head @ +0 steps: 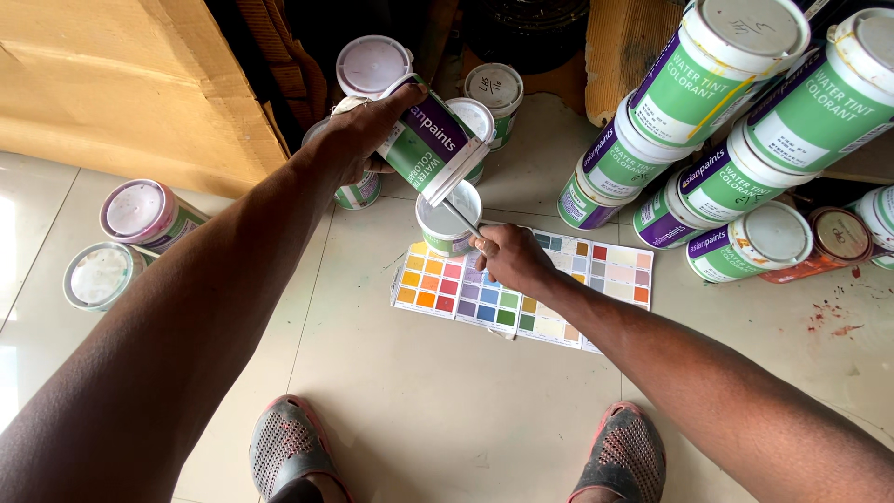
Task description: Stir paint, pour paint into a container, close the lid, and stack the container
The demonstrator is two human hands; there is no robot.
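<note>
Green and purple paint colours the tin (430,140) that the left hand (358,140) holds. The fingers wrap around its side, and the tin is tipped over with its open mouth facing down. Right under it stands a small open tin (445,224) on the floor (419,391). The right hand (510,259) is closed around a thin metal stick (460,217), pinching it near the end, and the tip of the stick reaches into the small open tin. That small tin sits on the top edge of a colour card (531,298), which lies flat on the floor and shows rows of little squares in orange, red, purple, blue, green and grey. The right hand rests over the middle of the card.

More tins with white lids (372,63) stand behind the tipped tin. A stack of the same green tins (717,177) is piled to the right. Two tins (140,212) lie on the left, near a brown cardboard box (130,84). Two grey shoes (289,452) show at the bottom. Red drips (833,321) spot the floor on the right.
</note>
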